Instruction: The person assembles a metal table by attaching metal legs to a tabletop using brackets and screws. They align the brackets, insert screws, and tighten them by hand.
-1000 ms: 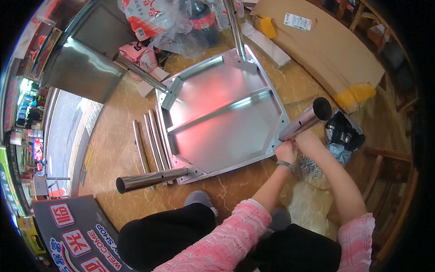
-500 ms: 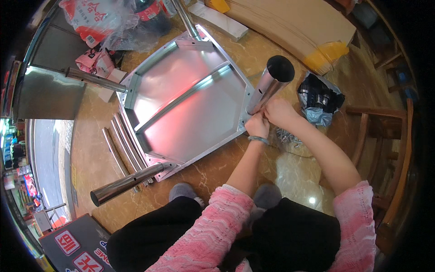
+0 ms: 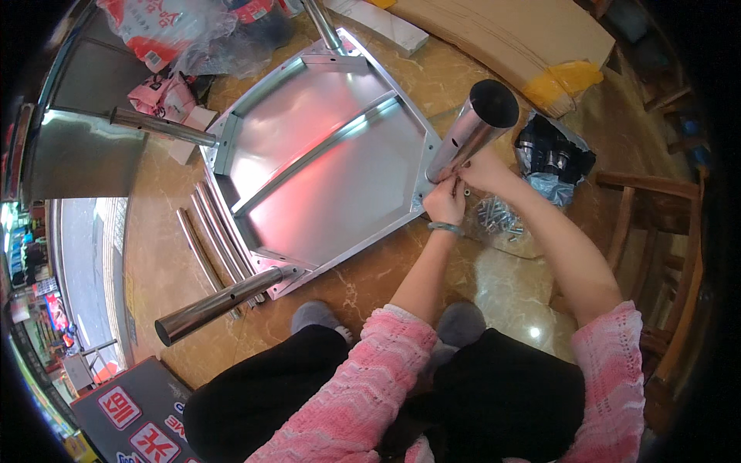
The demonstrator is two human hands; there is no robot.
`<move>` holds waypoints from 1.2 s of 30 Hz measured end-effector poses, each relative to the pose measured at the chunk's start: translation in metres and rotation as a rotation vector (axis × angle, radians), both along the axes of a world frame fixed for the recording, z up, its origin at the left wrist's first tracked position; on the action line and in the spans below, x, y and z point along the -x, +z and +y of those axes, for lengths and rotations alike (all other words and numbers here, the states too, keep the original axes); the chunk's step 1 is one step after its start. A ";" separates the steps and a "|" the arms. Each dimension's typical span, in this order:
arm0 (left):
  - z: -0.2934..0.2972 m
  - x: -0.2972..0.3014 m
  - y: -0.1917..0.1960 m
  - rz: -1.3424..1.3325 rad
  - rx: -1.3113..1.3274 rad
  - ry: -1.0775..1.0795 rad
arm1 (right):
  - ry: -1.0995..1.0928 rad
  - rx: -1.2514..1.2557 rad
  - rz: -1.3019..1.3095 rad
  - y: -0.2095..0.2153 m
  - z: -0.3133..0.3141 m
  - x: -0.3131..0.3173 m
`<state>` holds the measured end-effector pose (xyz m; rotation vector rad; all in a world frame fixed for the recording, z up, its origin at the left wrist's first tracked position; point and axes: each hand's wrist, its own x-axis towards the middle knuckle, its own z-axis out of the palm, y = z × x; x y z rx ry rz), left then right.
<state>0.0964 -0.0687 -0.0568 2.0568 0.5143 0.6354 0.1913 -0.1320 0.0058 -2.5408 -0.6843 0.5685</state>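
An upturned metal table frame (image 3: 332,154) lies on the floor with tubular steel legs at its corners. At the base of the right-hand leg (image 3: 472,130), my two hands meet. My left hand (image 3: 445,202) is closed in a pinch against the corner just below the leg. My right hand (image 3: 486,171) reaches round the leg's near right side, its fingers closed and partly hidden by the tube. Whatever small thing the fingertips hold is too small to make out. A clear bag of bolts (image 3: 498,217) lies beside my right forearm.
Loose steel tubes (image 3: 220,235) lie left of the frame. A torn bag of black fittings (image 3: 552,154) sits beyond my right hand, near a wooden chair (image 3: 641,185). A long cardboard box (image 3: 494,38) and plastic bags (image 3: 174,35) lie at the back.
The view has shifted slightly. Both hands stay at the leg's base, with their fingers regripped; my right fingers now sit closer against the tube.
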 end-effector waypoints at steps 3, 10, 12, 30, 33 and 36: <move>-0.002 -0.003 -0.008 -0.054 -0.005 0.012 | 0.089 0.008 -0.141 -0.005 -0.010 -0.001; -0.001 -0.002 -0.017 0.008 -0.097 -0.011 | 0.280 0.249 -0.226 0.023 -0.007 0.015; -0.003 -0.003 -0.017 0.035 -0.036 -0.019 | 0.158 -0.004 -0.219 0.021 -0.004 0.015; 0.001 0.000 -0.006 -0.093 0.085 -0.038 | 0.046 -0.049 0.086 0.031 -0.010 0.010; 0.002 -0.001 -0.007 -0.028 0.047 -0.042 | 0.467 0.070 -0.470 0.021 -0.018 0.013; 0.001 -0.001 -0.007 -0.050 0.065 -0.023 | 0.247 0.148 -0.287 0.003 -0.013 0.015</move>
